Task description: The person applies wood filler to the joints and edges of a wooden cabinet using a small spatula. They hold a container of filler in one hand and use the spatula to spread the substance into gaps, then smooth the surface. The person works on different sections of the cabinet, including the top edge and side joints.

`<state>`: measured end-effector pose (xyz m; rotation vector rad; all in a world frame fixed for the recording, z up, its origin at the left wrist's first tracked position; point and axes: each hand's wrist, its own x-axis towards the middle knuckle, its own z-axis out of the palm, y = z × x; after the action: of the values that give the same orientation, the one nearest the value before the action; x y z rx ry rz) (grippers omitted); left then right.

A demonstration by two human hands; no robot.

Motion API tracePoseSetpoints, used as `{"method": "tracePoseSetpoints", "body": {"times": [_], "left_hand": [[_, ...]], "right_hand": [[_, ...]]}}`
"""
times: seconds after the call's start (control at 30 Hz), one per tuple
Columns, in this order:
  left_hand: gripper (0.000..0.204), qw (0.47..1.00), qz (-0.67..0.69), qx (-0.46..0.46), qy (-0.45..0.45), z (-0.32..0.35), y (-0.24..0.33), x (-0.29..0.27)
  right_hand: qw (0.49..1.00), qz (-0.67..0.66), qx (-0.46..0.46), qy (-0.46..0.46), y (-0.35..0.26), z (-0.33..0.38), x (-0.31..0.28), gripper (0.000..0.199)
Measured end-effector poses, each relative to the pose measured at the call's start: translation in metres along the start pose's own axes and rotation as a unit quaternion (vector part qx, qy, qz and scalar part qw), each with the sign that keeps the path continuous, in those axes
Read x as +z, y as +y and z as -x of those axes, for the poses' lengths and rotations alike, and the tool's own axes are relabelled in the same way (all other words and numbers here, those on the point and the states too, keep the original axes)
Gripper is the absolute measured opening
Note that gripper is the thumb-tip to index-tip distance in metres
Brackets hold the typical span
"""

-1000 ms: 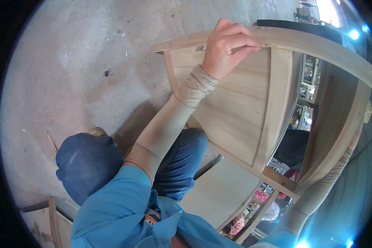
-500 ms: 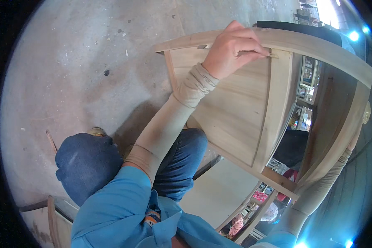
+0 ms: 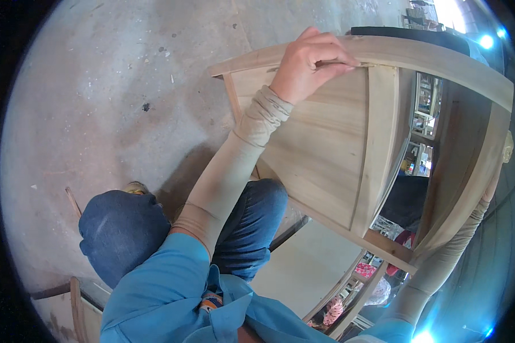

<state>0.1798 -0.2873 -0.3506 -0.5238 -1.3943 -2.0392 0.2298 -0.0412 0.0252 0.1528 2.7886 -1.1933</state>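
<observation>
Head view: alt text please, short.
Seen from above, a seated person's left hand grips the top rail of an unfinished wooden frame with a panel, while the right hand holds its far edge. Blue-jeaned knees rest over a concrete floor.

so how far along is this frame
Done: the bare wooden frame looks assembled, with a panel fitted between its rails. In hand: the left hand is pressed on the top rail, fingers curled at the joint, and the right hand is at the far side post. Left: the wood looks unfinished; I cannot tell what the fingers hold.
</observation>
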Motion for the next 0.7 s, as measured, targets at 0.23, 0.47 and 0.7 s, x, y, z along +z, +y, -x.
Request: {"method": "tracePoseSetpoints", "body": {"times": [0.23,0.47,0.7], "left_hand": [[0.009,0.998,-0.014,0.023,0.052,-0.016,0.013,0.002],[0.008,0.993,-0.071,0.096,-0.013,-0.037,0.037,-0.007],[0.006,0.995,-0.068,0.067,-0.029,-0.039,0.036,-0.003]], "right_hand": [[1.000,0.000,-0.005,0.002,0.004,0.002,-0.007,0.058],[1.000,0.003,-0.002,0.005,0.005,0.005,-0.019,0.058],[1.000,0.005,-0.008,-0.008,0.003,0.006,-0.012,0.059]]}}
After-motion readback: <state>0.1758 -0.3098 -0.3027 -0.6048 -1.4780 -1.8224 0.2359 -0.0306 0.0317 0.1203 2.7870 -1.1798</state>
